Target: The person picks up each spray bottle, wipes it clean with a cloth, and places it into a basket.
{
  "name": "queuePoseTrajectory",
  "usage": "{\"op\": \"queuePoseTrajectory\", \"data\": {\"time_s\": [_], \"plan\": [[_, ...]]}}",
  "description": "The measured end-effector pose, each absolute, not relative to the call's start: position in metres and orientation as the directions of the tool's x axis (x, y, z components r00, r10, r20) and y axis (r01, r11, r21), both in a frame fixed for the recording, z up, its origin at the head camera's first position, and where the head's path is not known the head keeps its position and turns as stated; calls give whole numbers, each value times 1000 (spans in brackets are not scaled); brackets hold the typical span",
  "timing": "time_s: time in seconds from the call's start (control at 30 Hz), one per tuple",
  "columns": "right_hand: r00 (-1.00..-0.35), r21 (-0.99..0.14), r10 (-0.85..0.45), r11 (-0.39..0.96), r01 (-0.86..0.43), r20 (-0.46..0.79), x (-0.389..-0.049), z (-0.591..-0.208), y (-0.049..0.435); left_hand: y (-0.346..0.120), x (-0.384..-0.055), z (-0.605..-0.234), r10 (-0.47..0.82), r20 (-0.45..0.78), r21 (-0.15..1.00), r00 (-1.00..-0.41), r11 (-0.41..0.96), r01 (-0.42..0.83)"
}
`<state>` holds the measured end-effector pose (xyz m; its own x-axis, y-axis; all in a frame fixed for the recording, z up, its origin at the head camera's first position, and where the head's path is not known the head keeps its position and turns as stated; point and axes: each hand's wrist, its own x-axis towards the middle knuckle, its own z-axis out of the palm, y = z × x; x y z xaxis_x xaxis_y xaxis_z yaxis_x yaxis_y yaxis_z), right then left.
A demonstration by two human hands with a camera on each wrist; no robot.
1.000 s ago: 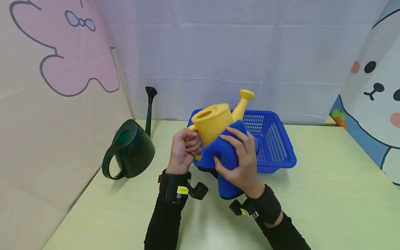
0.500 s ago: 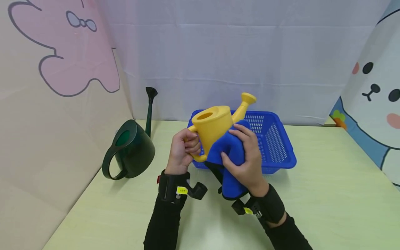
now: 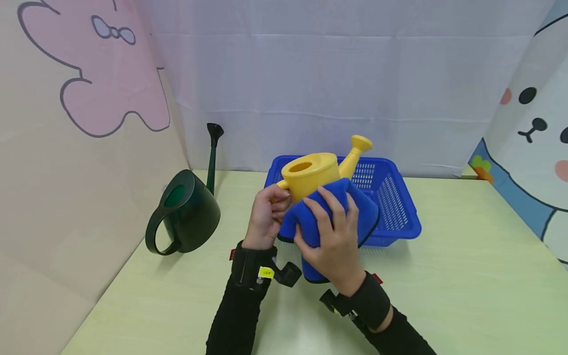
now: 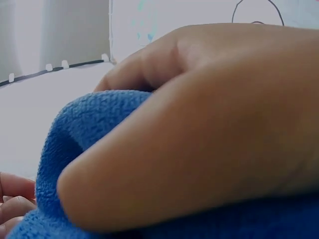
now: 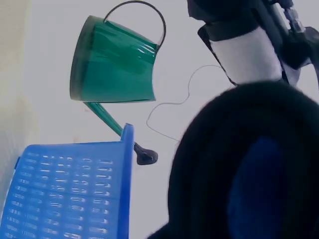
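In the head view my left hand (image 3: 265, 214) grips the handle of a small yellow watering can (image 3: 310, 172), held up in front of the basket with its spout to the right. My right hand (image 3: 330, 231) clasps a bunched blue cloth (image 3: 361, 207) with black edging and presses it against the can's near side, hiding the lower body. In the left wrist view the right thumb and fingers pinch the cloth (image 4: 89, 119), and left-hand fingertips (image 4: 15, 206) show at the lower left. A dark blurred cloth edge (image 5: 214, 149) fills much of the right wrist view.
A blue plastic basket (image 3: 399, 197) stands behind the hands, against the white backdrop (image 3: 284, 88). To the left on the pale table (image 3: 470, 276) is a dark green watering can (image 3: 195, 222), its long spout pointing back.
The yellow can has shifted slightly right and down with my left hand. My right hand has moved the cloth right, then back left and around the can's front, covering more of it.
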<state>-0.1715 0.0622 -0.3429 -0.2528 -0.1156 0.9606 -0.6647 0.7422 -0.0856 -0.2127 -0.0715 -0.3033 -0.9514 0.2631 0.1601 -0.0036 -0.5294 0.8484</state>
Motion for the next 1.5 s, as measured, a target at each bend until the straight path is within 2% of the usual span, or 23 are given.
{"op": "queuePoseTrajectory", "data": {"time_s": [0.1, 0.2, 0.33, 0.5, 0.67, 0.8, 1.03, 1.23, 1.3, 1.4, 1.5], "plan": [[-239, -97, -100, 717, -691, 966, -174, -341, 64, -72, -213, -303, 258, 165, 847, -952, -532, 3], [-273, -175, -49, 657, -734, 961, -176, -338, 69, -73, -215, -302, 268, 181, 850, -946, -527, 14], [-379, -328, 24, 554, -766, 925, -178, -334, 79, -76, -217, -301, 316, 180, 866, -932, -499, -2], [-513, -483, 39, 404, -777, 857, -182, -329, 94, -81, -218, -300, 365, 167, 869, -916, -494, -38], [-566, -537, 25, 352, -766, 824, -182, -327, 101, -83, -218, -300, 367, 159, 872, -917, -488, -44], [-539, -494, 18, 427, -758, 842, -180, -327, 95, -81, -218, -302, 358, 160, 878, -920, -478, -33], [-397, -296, -15, 641, -708, 918, -172, -330, 79, -69, -214, -305, 327, 122, 890, -937, -454, -42], [-342, -188, -65, 734, -653, 937, -168, -334, 69, -62, -213, -307, 307, 87, 905, -948, -423, -54], [-320, -176, -59, 734, -656, 946, -169, -333, 69, -62, -213, -307, 309, 87, 905, -947, -422, -55], [-314, -219, -13, 690, -690, 949, -171, -331, 73, -63, -214, -306, 312, 91, 899, -946, -434, -57], [-377, -327, 48, 608, -724, 925, -173, -327, 80, -65, -214, -305, 333, 103, 895, -937, -441, -59]]}}
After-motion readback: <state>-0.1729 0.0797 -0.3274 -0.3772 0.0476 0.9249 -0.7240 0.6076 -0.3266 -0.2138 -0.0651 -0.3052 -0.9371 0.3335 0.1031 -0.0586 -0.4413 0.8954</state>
